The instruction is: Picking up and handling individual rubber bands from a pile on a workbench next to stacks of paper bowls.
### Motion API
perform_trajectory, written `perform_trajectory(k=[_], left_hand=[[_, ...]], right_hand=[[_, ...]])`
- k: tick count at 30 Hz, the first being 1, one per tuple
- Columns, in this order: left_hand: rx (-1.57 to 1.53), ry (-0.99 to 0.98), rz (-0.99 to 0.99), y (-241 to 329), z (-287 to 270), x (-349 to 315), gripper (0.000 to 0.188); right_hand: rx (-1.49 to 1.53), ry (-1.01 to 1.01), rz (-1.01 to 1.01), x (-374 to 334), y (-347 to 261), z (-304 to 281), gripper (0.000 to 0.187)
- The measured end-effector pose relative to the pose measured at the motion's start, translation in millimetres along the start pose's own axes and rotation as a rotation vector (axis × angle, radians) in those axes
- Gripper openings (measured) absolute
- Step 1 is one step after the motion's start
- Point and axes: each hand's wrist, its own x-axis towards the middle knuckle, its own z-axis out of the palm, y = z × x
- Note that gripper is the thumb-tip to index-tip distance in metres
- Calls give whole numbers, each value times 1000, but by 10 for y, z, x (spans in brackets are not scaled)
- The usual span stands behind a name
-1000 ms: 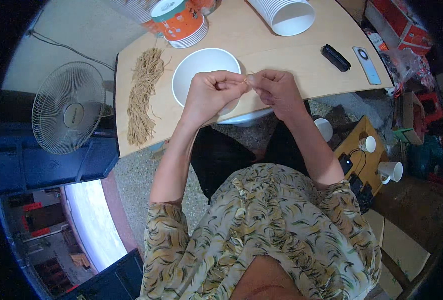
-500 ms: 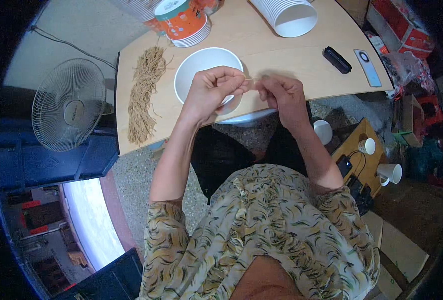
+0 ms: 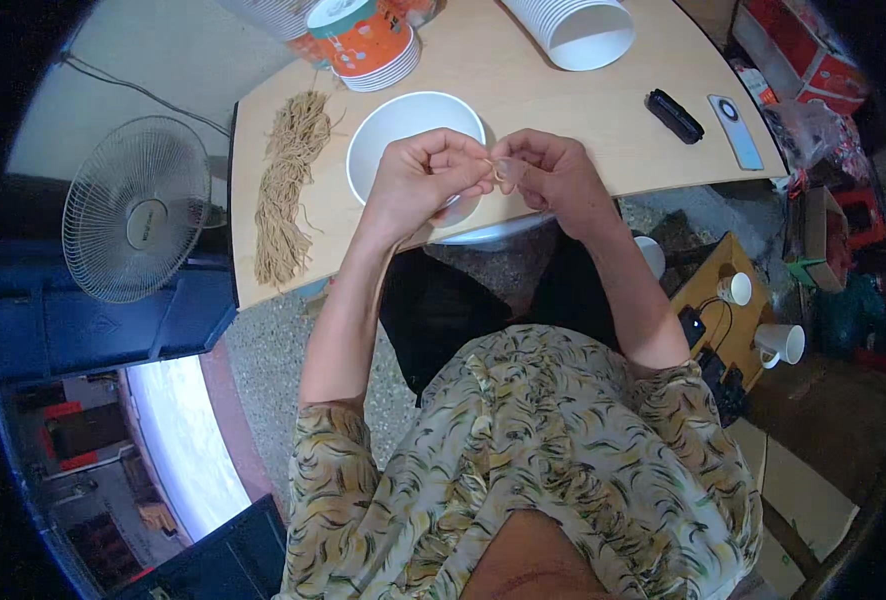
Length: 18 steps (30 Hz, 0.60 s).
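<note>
Between the fingertips of both hands is a thin tan string [image 3: 500, 171], bent into a small loop. My left hand [image 3: 433, 175] pinches one side of it above the near right rim of a white bowl [image 3: 393, 125]. Closed on the other side, my right hand [image 3: 553, 175] has its thumb and forefinger almost touching the left fingertips. To the left of the bowl lies a long bundle of tan strings [image 3: 293, 190] with loose ends. The bowl's lower right part is hidden behind my left hand.
Stacked orange paper tubs [image 3: 368, 45] and nested white cups [image 3: 588, 38] stand along the table's far side. At right lie a black oblong object [image 3: 674, 117] and a phone [image 3: 735, 133]. A fan [image 3: 143, 215] is beside the left edge; a low wooden stool [image 3: 708, 280] holds cups.
My right hand has turned and come in closer to my left fingertips. The string, a short stretched line before, now forms a small loop. My left hand has stayed nearly still.
</note>
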Motion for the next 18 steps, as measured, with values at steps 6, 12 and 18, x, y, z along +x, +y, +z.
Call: perform_trajectory(k=[6,12,18], left_hand=[[90,-71,30,13,-32,-26,12],[45,-63,11,-6,-56,-11,11],[-27,-57,-2,-16,-45,2,11]], right_hand=[[73,-165,115,12,-51,-74,14],[329,-185,148,19,113,-102,17],[381,-44,162,-34,130,-19,21]])
